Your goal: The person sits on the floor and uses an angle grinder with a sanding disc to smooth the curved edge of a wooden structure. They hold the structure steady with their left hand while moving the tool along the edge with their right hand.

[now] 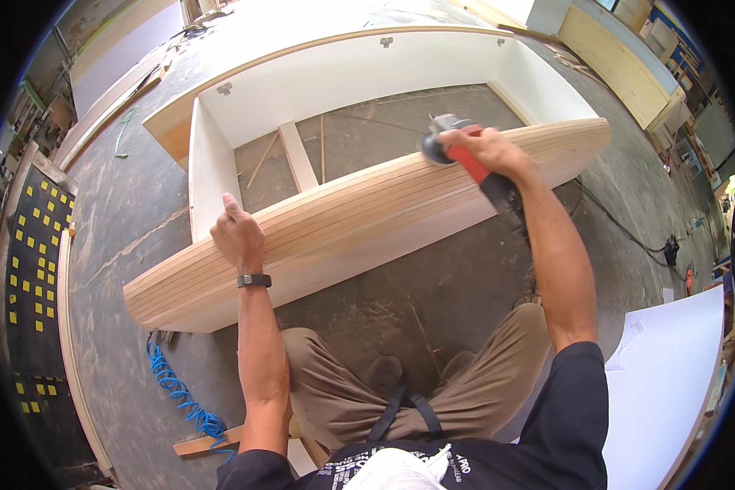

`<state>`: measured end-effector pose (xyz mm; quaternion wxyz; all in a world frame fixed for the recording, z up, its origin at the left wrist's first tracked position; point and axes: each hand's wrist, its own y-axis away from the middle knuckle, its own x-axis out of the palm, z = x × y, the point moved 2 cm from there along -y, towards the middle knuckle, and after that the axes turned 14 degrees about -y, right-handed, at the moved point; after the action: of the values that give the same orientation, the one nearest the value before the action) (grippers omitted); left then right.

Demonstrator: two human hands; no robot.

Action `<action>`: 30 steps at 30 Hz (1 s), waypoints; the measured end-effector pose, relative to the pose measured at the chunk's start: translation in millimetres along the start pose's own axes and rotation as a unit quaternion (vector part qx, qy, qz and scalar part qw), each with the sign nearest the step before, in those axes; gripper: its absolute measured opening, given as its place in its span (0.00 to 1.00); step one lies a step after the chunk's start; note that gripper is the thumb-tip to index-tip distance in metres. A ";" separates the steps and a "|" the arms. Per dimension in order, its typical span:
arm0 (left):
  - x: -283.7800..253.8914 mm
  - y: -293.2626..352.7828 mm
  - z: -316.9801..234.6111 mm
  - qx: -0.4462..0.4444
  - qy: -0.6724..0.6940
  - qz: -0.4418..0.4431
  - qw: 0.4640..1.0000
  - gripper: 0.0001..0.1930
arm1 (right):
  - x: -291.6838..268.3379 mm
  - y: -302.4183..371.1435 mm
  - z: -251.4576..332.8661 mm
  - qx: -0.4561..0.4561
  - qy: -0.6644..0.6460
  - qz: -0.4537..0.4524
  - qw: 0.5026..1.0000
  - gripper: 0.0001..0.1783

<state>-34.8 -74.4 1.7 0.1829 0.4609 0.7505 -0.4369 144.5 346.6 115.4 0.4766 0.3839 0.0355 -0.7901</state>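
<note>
A long, curved panel of narrow pale wooden strips (367, 196) lies across in front of me, forming the near side of a white box frame (302, 86). My right hand (494, 153) is closed round a red and black angle grinder (483, 173). The grinder's round disc (435, 149) is at the panel's far upper edge, toward the right. At the panel's left part, my left hand (238, 235) is closed over the upper edge, one digit pointing away from me. Its other fingers are partly hidden.
A black cord (629, 233) runs along the floor at the right. A coiled blue hose (180, 392) lies near the panel's left end. Small metal hinges (386, 42) sit on the frame's far wall. A white sheet (665, 376) lies at the lower right.
</note>
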 end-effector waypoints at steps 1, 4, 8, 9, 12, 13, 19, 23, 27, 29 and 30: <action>1.7 0.5 2.1 -0.003 0.000 0.002 1.000 0.41 | -5.9 0.9 -2.1 0.004 -0.012 -0.012 1.000 0.53; 0.9 1.4 3.9 -0.007 0.002 0.006 1.000 0.40 | -11.7 6.1 8.3 0.006 -0.035 -0.025 0.999 0.54; -6.7 4.4 -7.1 0.005 0.000 -0.001 1.000 0.41 | 20.8 -9.9 11.0 -0.047 0.008 0.020 0.999 0.52; -8.8 3.1 -6.0 0.006 -0.005 -0.009 1.000 0.41 | 37.9 -0.2 28.1 -0.077 0.015 0.034 0.996 0.51; -10.8 0.8 -3.3 -0.005 0.001 -0.003 1.000 0.42 | 75.4 18.7 71.0 -0.063 0.052 0.099 0.992 0.45; -8.9 0.4 -3.7 -0.005 0.009 0.006 1.000 0.42 | 85.2 15.5 72.6 -0.114 0.042 0.087 0.989 0.43; 3.9 -3.9 11.3 -0.001 -0.002 0.004 1.000 0.42 | 75.4 15.9 67.4 -0.122 0.008 0.066 0.990 0.46; -3.7 0.3 4.4 -0.001 -0.011 -0.001 1.000 0.40 | 11.2 1.7 20.7 -0.032 0.023 -0.008 0.999 0.51; -0.7 3.2 -2.5 0.000 -0.017 0.009 1.000 0.39 | -41.2 -23.2 -51.2 -0.024 -0.050 -0.055 0.997 0.49; 0.3 4.4 -3.5 -0.003 -0.016 0.016 1.000 0.39 | -38.5 -15.4 -57.2 -0.033 -0.079 -0.052 0.995 0.49; -2.1 3.1 -3.1 -0.007 -0.015 0.013 1.000 0.39 | -23.3 -7.4 -48.8 -0.033 -0.079 -0.054 0.995 0.50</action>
<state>-30.7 -72.4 3.3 0.2033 0.4628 0.7446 -0.4360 172.5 388.1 93.8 0.4470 0.3017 0.0450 -0.8409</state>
